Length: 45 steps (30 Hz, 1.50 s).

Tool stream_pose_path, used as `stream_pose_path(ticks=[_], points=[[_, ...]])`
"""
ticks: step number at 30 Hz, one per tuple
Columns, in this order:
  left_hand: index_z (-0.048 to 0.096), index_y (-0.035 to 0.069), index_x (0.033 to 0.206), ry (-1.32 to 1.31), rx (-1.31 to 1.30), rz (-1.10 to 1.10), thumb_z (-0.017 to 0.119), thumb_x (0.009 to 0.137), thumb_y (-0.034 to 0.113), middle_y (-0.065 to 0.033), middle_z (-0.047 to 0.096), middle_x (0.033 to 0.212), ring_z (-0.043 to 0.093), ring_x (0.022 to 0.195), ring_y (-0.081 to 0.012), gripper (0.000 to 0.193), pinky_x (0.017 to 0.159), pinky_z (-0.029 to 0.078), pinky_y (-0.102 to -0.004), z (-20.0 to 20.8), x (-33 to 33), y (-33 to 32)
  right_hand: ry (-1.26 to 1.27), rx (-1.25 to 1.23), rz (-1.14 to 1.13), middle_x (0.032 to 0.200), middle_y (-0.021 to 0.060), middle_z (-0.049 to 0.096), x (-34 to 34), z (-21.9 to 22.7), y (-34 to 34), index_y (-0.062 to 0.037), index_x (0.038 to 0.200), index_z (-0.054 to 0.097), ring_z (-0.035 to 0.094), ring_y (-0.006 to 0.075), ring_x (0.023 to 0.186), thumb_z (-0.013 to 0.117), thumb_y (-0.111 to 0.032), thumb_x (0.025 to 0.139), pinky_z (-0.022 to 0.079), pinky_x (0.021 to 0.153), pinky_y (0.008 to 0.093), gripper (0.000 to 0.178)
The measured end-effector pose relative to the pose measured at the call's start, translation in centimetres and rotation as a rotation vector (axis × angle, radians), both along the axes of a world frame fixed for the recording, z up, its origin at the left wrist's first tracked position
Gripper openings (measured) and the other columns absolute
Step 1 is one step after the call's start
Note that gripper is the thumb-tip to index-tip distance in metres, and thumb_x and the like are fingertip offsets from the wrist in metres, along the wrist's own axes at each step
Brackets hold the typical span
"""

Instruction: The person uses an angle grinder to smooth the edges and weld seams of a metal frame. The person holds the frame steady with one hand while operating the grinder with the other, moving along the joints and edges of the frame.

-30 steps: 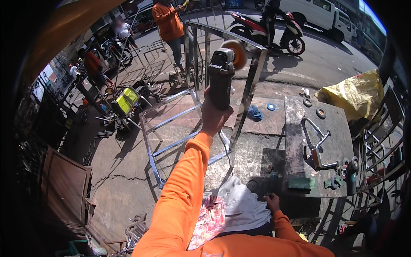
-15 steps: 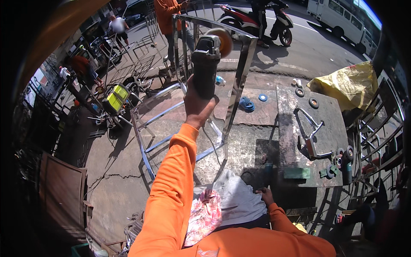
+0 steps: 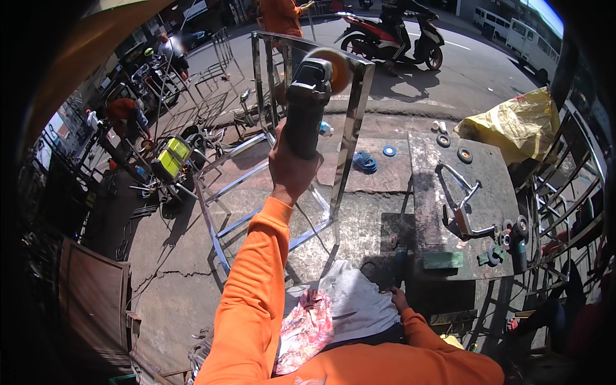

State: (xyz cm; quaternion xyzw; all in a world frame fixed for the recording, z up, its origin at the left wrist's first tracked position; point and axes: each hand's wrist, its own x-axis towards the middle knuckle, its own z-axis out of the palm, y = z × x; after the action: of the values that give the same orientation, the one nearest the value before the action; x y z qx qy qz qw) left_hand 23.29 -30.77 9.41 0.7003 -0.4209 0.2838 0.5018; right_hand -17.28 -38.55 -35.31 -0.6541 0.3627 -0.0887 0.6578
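Note:
An angle grinder (image 3: 304, 119) is held upright in my left hand (image 3: 294, 168), its fingers wrapped round the dark body. Its orange-brown wheel (image 3: 337, 72) is blurred, as if spinning, and lies close to the upper bar of a shiny metal frame (image 3: 351, 122). Whether the wheel touches the metal I cannot tell. My right hand (image 3: 399, 299) rests low at the edge of the light grey cloth (image 3: 359, 298) over my lap; its fingers are mostly hidden. Next to that cloth lies a pink patterned cloth (image 3: 309, 324).
To the right, a board (image 3: 427, 192) carries a bent metal bracket (image 3: 463, 215), several wheels and another grinder (image 3: 518, 249). Blue discs (image 3: 366, 162) lie on the pavement. A yellow-green machine (image 3: 172, 158) stands left. A motorcycle (image 3: 391, 40) and a person in orange (image 3: 280, 18) are beyond the frame.
The view has shifted slightly. My left hand and the grinder sit a little lower in the picture, still at the frame's upper bar. The motorcycle has moved right. My right hand has barely moved.

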Motion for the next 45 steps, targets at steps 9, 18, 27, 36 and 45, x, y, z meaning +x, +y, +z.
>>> stream_pose_path(ticks=[9,18,27,36,45], points=[[0.05,0.009,0.117,0.337,-0.009,0.204,0.075,0.068,0.018,-0.0207,0.068,0.095,0.068,0.086,-0.0399,0.056,0.074,0.055,-0.0449,0.0,5.8,-3.4,0.053,-0.132,-0.01,0.089,0.0122,0.072,0.5,0.1,-1.5,0.0022,0.096,0.07,0.066,0.0159,0.081,0.071,-0.017,0.083,0.051,0.075,0.0316,0.023],[0.052,0.008,0.122,0.525,0.253,-0.221,0.078,0.065,0.02,-0.0185,0.065,0.106,0.064,0.1,-0.0377,0.064,0.082,0.052,-0.0415,-3.4,6.4,-3.3,0.014,-0.049,-0.01,0.085,0.0104,0.071,0.9,-1.1,-1.1,0.0027,0.095,0.069,0.064,0.0138,0.079,0.072,-0.015,0.084,0.049,0.073,0.0308,0.021],[0.047,0.005,0.126,0.243,-0.096,-0.014,0.076,0.065,0.014,-0.0162,0.065,0.102,0.064,0.098,-0.0354,0.068,0.083,0.051,-0.0405,-1.8,2.7,-3.1,0.219,-0.012,0.01,0.086,0.0115,0.072,1.6,-1.4,-1.6,0.0014,0.094,0.069,0.067,0.0184,0.082,0.073,-0.018,0.083,0.05,0.074,0.0326,0.023],[0.042,0.008,0.13,0.281,0.009,0.012,0.071,0.07,0.014,-0.0182,0.065,0.104,0.065,0.092,-0.0353,0.067,0.086,0.052,-0.0404,-2.2,1.0,-2.9,0.049,-0.024,-0.026,0.085,0.0111,0.07,0.4,0.7,-1.1,0.0021,0.096,0.069,0.062,0.0136,0.075,0.075,-0.019,0.082,0.049,0.071,0.0299,0.025],[0.046,0.007,0.126,0.375,-0.093,-0.041,0.081,0.061,0.012,-0.0172,0.064,0.109,0.064,0.096,-0.0361,0.074,0.085,0.051,-0.0414,-2.0,-0.8,-2.7,0.224,-0.121,-0.015,0.082,0.0123,0.069,1.6,0.1,-1.8,0.0042,0.093,0.068,0.062,0.0156,0.073,0.076,-0.021,0.08,0.049,0.066,0.0321,0.029]])
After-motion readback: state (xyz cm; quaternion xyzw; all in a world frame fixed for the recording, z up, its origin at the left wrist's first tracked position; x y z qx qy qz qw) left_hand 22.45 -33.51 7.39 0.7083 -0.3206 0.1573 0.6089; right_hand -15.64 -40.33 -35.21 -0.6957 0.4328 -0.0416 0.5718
